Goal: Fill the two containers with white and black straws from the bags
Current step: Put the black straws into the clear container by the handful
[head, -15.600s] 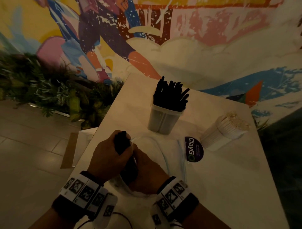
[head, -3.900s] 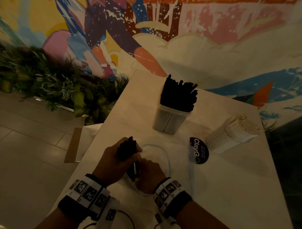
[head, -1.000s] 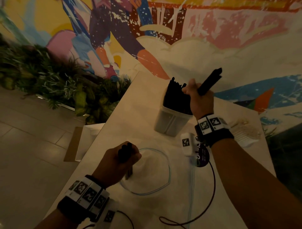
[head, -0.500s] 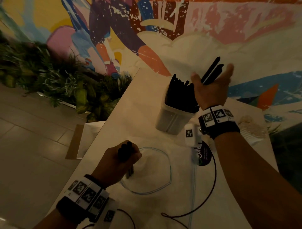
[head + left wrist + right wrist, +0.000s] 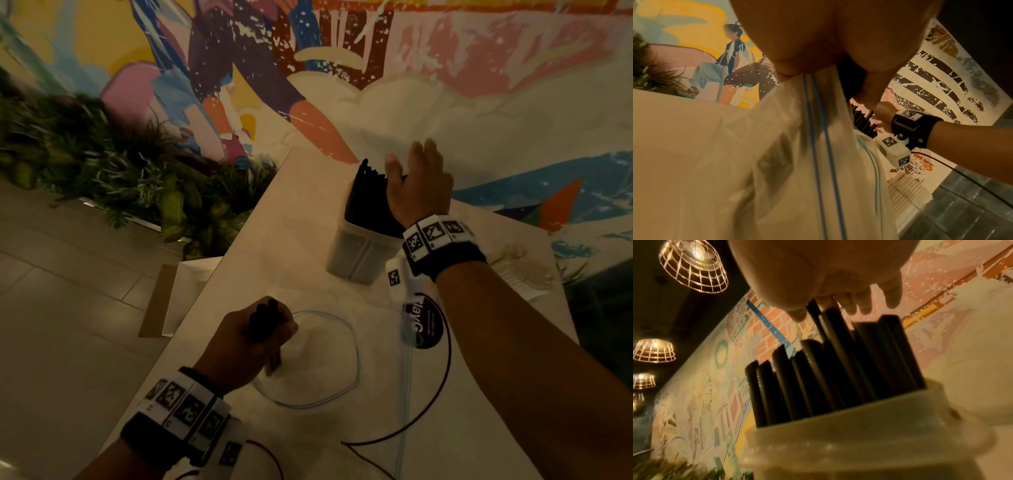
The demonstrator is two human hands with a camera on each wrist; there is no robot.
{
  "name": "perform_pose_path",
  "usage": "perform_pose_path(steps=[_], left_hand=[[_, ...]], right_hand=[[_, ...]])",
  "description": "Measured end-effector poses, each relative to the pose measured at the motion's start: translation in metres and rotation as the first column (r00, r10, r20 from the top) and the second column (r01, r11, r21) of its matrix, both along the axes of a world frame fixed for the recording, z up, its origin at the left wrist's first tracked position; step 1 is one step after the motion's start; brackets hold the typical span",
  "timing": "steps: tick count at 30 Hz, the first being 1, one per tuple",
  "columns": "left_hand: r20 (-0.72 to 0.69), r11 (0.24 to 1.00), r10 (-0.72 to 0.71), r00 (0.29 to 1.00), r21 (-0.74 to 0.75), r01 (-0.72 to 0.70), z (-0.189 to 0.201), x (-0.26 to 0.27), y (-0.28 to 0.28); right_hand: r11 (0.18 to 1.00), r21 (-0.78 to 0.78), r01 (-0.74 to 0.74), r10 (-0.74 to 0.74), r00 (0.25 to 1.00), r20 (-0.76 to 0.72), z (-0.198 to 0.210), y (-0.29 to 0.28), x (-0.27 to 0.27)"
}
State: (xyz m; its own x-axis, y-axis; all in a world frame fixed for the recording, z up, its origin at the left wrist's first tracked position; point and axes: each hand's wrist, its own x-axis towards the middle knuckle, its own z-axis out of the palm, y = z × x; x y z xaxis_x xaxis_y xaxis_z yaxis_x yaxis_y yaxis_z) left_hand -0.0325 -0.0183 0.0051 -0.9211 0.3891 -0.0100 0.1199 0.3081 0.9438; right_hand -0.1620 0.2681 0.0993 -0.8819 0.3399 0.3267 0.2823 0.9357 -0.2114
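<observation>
Left hand (image 5: 255, 337) gripping black straws (image 5: 265, 318) over bag (image 5: 318, 363), right hand (image 5: 419, 186) spread atop container (image 5: 356, 257)

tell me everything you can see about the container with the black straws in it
The container is a translucent, frosted plastic tub, squarish with a flared rim, standing upright on the white table. It is packed with black straws standing on end, their tops uneven and well above the rim. The right hand hovers open over the straw tops, fingers at the tallest ones.

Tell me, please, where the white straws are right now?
In the head view, the white straws lie at the table's far right, just beyond the right forearm, right of the container of black straws.
</observation>
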Motion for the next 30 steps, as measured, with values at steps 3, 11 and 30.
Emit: perform_pose_path(steps=[3, 11, 30], left_hand=[[-0.003, 1.0, 0.007, 1.0, 0.005, -0.007, 0.001, 0.0, 0.001], [-0.009, 0.998, 0.037, 0.999, -0.055, -0.037, 0.004, -0.004, 0.003], [-0.008, 0.942, -0.151, 0.988, 0.302, 0.146, 0.026, 0.014, -0.01]], right_hand=[[0.999, 0.039, -0.014, 0.007, 0.983, 0.184, -0.001, -0.004, 0.005], [0.955, -0.161, -0.249, 0.161, 0.891, -0.425, 0.01, -0.039, 0.052], [0.606, -0.784, -0.132, 0.358, 0.926, 0.12, -0.083, -0.137, 0.163]])
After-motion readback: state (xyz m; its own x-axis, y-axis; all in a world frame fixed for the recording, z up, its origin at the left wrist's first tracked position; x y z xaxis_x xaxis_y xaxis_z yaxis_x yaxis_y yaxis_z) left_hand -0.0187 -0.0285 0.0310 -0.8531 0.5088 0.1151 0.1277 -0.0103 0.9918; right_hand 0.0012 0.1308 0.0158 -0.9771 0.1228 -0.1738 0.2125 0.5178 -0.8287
